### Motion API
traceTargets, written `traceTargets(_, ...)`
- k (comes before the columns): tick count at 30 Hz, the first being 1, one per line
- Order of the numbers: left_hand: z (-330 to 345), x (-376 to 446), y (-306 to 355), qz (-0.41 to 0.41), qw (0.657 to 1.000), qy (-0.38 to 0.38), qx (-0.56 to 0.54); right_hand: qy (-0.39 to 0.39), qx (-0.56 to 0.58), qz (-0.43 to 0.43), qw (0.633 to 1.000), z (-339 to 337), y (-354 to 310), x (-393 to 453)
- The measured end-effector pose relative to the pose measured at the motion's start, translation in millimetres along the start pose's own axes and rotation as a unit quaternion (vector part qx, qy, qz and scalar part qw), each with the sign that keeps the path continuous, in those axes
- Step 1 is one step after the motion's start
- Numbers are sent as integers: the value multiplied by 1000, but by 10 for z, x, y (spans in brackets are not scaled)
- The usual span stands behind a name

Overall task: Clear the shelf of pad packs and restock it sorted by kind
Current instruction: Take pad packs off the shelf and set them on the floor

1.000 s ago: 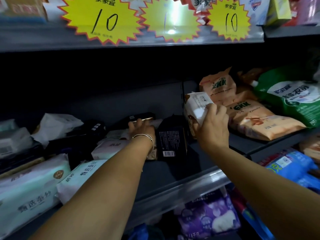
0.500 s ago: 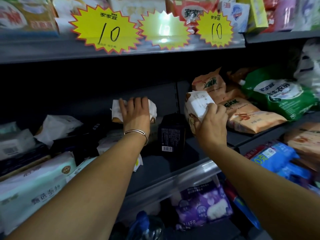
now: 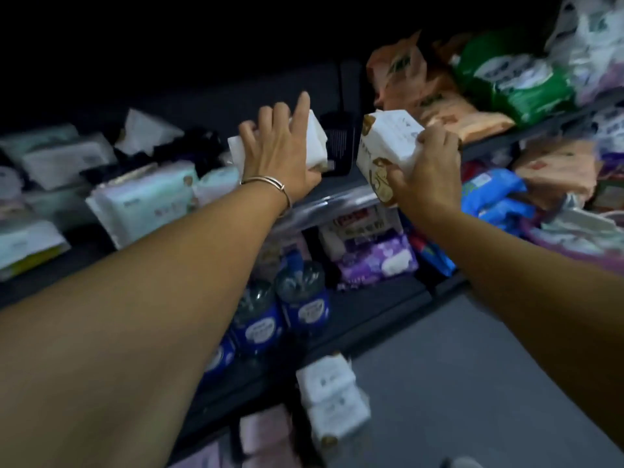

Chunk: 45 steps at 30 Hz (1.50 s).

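Left hand (image 3: 282, 153) is gripping a white pack (image 3: 315, 138); right hand (image 3: 427, 167) is gripping another white pack (image 3: 388, 140) w/ brown print, writing too blurred to read.

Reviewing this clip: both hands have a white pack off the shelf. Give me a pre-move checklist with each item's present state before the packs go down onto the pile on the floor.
1. Left hand grips its white pack: ok, fingers curl over the top.
2. Right hand grips the brown-trimmed pack: ok, fingers and thumb wrap its lower end.
3. The two packs are the same kind: cannot tell, the left one is mostly hidden and blurred.
4. Landing spot visible: ok, stacked white packs lie on the grey floor below.
5. Path down is free: ok, though the blue jars on the lower shelf sit near the left forearm.
6. Shelf cleared: not ok, the pale green pack and others remain.
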<state>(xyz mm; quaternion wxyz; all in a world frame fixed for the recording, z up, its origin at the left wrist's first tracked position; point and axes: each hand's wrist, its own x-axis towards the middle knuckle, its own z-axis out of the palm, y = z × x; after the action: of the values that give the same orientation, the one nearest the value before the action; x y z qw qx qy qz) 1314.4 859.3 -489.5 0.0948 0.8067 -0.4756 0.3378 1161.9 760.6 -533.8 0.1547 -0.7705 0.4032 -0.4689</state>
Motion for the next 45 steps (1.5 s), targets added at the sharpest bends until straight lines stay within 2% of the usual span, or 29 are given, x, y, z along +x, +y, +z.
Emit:
traceTargets(7,101,-1421,125,9,978,-161,-131,-118,-29,39,992,-64,190,-1224)
traceTargets(12,565,-2125,278,-2,951,-273,-148,-229,-32,85,969,112,590,-1843)
traceTargets(15,880,-2385,477,-25,939,-303,-162,-314,-67,91,943,216,971,-2172)
traceTargets(21,1245,-2701,753,42,932,-342,-108,-417,-88,112,898,263,1559,-2638)
traceTargets(26,1490,-2683,676,7,934,-331,-137,-528,-115,37,841,588,1771,-2910)
traceTargets(28,1566,-2705,711,20,931,-332,-153,-557,-116,7,822,788,1817,-3070)
traceTargets(32,1673,-2812,838,67,922,-340,-174,-567,-51,48,821,1207,1951,-3467)
traceTargets(38,1640,-3086,956,118,904,-367,-185,-524,-101,124,837,1397,2082,-3830)
traceTargets(45,1702,-3457,1221,162,914,-354,-116,-554,-161,151,802,1202,2279,-3569)
